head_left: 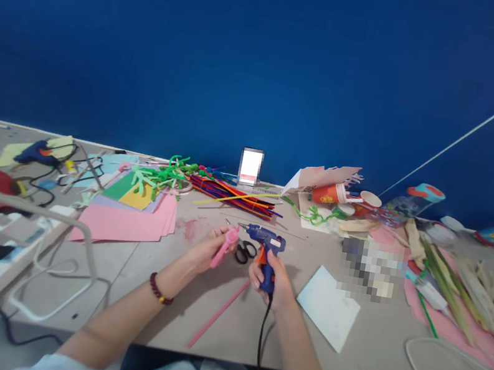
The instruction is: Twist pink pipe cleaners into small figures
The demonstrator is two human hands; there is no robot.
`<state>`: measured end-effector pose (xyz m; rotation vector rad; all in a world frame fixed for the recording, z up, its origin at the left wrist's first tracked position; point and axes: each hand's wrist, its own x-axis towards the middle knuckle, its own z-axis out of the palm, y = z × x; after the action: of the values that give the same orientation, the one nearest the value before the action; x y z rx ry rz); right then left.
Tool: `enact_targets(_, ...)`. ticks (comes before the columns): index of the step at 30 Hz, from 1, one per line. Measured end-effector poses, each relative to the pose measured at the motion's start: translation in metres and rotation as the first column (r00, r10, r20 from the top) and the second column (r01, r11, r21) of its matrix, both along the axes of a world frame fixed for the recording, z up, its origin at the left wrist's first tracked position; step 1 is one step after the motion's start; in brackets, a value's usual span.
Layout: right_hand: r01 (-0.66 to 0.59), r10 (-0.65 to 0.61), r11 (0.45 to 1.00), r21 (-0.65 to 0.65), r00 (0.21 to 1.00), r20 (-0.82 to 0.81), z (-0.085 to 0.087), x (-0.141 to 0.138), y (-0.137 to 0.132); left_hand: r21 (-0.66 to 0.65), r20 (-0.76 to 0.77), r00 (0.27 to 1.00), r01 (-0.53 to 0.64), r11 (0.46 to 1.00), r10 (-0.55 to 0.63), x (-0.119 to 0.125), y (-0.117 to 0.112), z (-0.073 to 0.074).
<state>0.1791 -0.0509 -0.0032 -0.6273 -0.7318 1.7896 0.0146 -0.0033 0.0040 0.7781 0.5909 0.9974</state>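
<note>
My right hand [273, 278] is wrapped round the handle of a blue hot glue gun [266, 237] with an orange trigger. Its nozzle points left, close to a pink pipe-cleaner piece [226, 248] pinched in my left hand [209, 247]. That pink piece has a rounded top and a strip hanging down; whether the nozzle touches it I cannot tell. Black-handled scissors [245, 252] lie on the table just behind and between my hands. A straight pink pipe cleaner [218, 314] lies on the table below them. From the glue gun a black cord runs down over the table's front edge.
Bundled coloured pipe cleaners [235, 197] lie at the back, near an upright phone [250, 167]. Pink paper sheets [127, 222] and a white power strip [15, 253] are on the left. To the right are a white card [329, 308], orange paper cups [328, 193] and corn husks [452, 289].
</note>
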Motion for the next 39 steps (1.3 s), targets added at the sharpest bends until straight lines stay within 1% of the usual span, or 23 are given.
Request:
enact_targets(5,-0.032,0.031,0.999,-0.023,0.999,-0.041,0.004,0.002,0.0,0.001,0.053,0.998,-0.02,1.0,0.02,0.004,-0.003,0.008)
enact_targets(10,-0.032,0.031,0.999,-0.039,0.999,-0.032,0.005,0.004,0.001,-0.039,0.128,0.992,-0.006,0.999,0.011,0.002,-0.001,0.004)
enact_targets(14,0.025,-0.025,0.999,-0.048,1.0,0.005,0.001,0.004,0.001,-0.051,0.148,0.989,-0.02,0.999,0.028,0.0,0.001,0.001)
enact_targets(16,0.084,-0.083,0.995,-0.059,0.996,0.029,0.001,0.002,0.001,-0.07,0.168,0.986,-0.007,0.997,0.018,0.0,0.002,0.001)
enact_targets(19,0.202,-0.201,0.975,-0.097,0.979,0.019,0.002,-0.001,0.0,-0.138,0.192,0.981,0.031,0.99,-0.004,0.002,0.002,0.002)
enact_targets(21,0.229,-0.232,0.967,-0.109,0.973,-0.017,0.003,-0.002,0.0,-0.191,0.187,0.982,0.06,0.98,-0.024,0.004,0.001,0.002)
enact_targets(25,0.149,-0.154,0.985,-0.084,0.986,-0.059,-0.001,-0.002,0.0,-0.235,0.163,0.984,0.111,0.966,-0.073,0.006,0.0,-0.002)
enact_targets(29,0.089,-0.097,0.989,-0.122,0.993,-0.068,-0.006,-0.005,0.001,-0.248,0.142,0.981,0.168,0.954,-0.135,0.009,0.0,-0.01)
enact_targets(32,0.087,-0.098,0.985,-0.15,0.993,-0.068,-0.008,-0.008,0.001,-0.29,0.11,0.986,0.156,0.944,-0.129,0.012,-0.002,-0.013)
enact_targets(34,0.109,-0.12,0.983,-0.149,0.99,-0.068,-0.008,-0.011,0.001,-0.318,0.102,0.988,0.142,0.937,-0.115,0.015,-0.004,-0.014)
enact_targets(39,0.158,-0.171,0.973,-0.168,0.983,-0.064,-0.008,-0.013,0.002,-0.341,0.144,0.986,0.13,0.931,-0.085,0.014,-0.005,-0.014)
